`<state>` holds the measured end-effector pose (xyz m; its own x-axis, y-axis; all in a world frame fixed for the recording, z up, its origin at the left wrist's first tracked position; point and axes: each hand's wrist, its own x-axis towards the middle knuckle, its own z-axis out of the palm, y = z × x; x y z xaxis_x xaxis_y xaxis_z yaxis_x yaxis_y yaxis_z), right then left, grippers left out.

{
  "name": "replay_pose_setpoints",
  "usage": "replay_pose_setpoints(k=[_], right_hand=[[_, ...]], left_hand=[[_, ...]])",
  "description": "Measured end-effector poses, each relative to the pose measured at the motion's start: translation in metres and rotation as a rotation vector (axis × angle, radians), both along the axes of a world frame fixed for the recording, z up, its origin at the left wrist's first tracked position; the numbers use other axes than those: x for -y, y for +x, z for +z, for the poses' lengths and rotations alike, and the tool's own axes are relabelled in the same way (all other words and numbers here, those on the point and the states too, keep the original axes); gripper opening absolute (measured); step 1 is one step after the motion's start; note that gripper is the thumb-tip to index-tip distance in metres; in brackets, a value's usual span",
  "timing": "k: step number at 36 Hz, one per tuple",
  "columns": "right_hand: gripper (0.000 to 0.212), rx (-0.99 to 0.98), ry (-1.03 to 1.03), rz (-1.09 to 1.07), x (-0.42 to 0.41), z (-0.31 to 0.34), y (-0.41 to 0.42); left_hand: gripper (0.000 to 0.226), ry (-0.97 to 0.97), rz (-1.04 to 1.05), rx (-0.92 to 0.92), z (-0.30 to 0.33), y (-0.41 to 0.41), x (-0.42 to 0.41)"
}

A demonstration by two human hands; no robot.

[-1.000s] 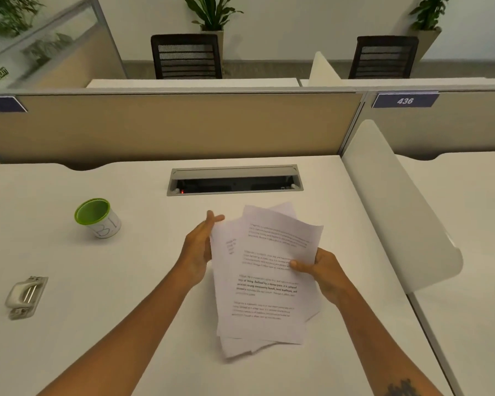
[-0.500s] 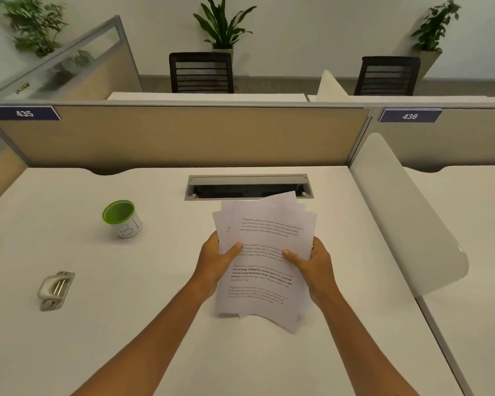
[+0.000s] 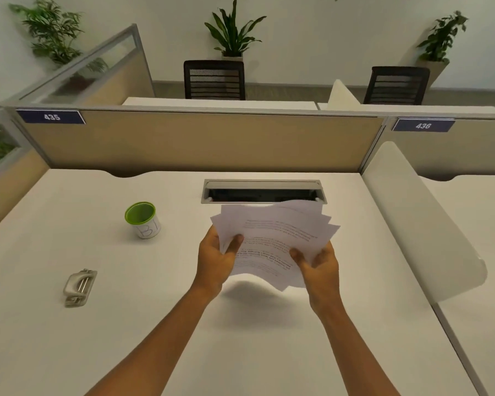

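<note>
papers (image 3: 275, 241): one loose stack, sheet count unclear, above desk (image 3: 126, 338) | left hand (image 3: 215, 258): pinching left edge | right hand (image 3: 319, 267): pinching right edge | 1 cup (image 3: 143, 221), 1 punch (image 3: 79, 287)

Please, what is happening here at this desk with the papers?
A person holds a loose stack of printed sheets in both hands, above the white desk. The left hand grips its left edge and the right hand its lower right edge, thumbs on top. The sheets are fanned out unevenly. A green-lined cup and what looks like a hole punch sit untouched to the left.
</note>
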<state>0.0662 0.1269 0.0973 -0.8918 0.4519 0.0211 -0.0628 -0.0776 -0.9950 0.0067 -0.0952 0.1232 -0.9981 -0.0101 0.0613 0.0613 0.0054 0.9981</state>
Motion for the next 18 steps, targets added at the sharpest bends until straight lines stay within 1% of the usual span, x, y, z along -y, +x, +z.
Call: replay_pose_setpoints(k=[2, 5, 10, 14, 18], right_hand=[[0.058, 0.029, -0.001, 0.008, 0.006, -0.01, 0.004], [0.061, 0.075, 0.019, 0.035, 0.011, -0.022, 0.008], [0.056, 0.083, 0.069, 0.07, 0.019, -0.028, 0.01], [0.054, 0.118, 0.09, 0.059, 0.032, -0.032, 0.009], [0.051, 0.114, 0.118, 0.065, 0.04, -0.03, 0.008]], left_hand=[[0.041, -0.032, -0.012, 0.007, -0.01, 0.004, 0.006], [0.051, -0.053, -0.016, 0.085, -0.028, 0.008, 0.013], [0.05, -0.022, 0.002, 0.131, -0.037, 0.009, 0.02], [0.055, -0.037, -0.004, 0.166, -0.046, 0.008, 0.021], [0.057, -0.054, 0.008, 0.159, -0.046, 0.008, 0.021]])
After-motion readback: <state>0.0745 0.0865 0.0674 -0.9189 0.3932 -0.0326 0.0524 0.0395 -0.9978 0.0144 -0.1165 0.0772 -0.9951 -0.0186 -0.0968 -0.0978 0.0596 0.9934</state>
